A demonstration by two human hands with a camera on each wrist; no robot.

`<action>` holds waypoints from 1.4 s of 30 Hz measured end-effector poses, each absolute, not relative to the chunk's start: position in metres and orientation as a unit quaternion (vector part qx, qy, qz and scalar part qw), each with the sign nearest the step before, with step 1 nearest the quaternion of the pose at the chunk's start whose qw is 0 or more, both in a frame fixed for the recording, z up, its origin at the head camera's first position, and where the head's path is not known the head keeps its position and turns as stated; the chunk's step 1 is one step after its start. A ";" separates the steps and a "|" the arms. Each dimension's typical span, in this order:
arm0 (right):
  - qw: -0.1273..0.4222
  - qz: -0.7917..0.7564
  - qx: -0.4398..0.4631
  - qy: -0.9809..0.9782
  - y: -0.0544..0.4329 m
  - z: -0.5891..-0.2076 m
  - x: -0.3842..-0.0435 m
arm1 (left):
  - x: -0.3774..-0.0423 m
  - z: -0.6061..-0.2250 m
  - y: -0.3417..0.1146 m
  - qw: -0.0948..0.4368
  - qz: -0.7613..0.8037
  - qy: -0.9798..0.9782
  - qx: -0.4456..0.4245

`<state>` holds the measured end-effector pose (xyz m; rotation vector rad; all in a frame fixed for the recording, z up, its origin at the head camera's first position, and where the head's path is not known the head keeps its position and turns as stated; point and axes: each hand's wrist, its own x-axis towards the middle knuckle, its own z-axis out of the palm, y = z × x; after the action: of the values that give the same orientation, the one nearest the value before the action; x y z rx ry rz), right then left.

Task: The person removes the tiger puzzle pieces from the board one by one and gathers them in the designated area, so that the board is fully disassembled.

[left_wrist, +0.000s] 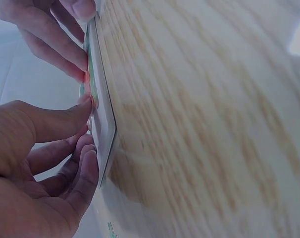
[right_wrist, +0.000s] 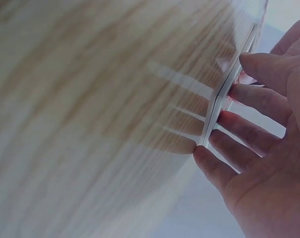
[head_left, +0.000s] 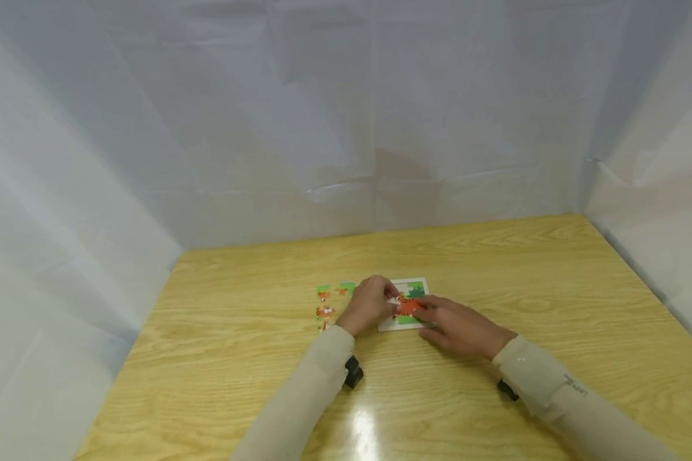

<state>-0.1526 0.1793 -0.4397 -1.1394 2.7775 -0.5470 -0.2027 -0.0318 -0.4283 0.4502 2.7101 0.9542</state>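
A white-framed jigsaw puzzle [head_left: 413, 325] lies on the table in the head view, its picture showing an orange striped animal on green. My left hand [head_left: 370, 305] is bent over the puzzle's left side. In the left wrist view, that hand's thumb and fingertips [left_wrist: 85, 101] pinch a small puzzle piece low against the board; the piece is mostly hidden. My right hand [head_left: 458, 325] reaches in from the right with fingers nearly straight. In the right wrist view its fingertips [right_wrist: 217, 139] rest on the board's edge and face.
Left of the board lie several loose puzzle pieces [head_left: 325, 312], orange and green, partly covered by the left forearm. Pale sheeting [head_left: 300, 128] surrounds the wooden table [head_left: 236, 358] at the back and both sides. Each wrist carries a dark device [head_left: 353, 372].
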 end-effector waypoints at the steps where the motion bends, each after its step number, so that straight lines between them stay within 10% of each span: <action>1: 0.045 -0.177 -0.373 0.910 0.179 -0.440 -0.152 | -0.203 -0.428 -0.032 0.117 0.326 0.926 0.152; 42: 0.033 -0.179 -0.378 0.908 0.180 -0.439 -0.150 | -0.197 -0.428 -0.037 0.075 0.414 0.894 0.151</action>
<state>-0.1500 0.1796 -0.4385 -1.1627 2.7929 -0.5507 -0.1970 -0.0368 -0.4275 0.4523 2.6830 1.2426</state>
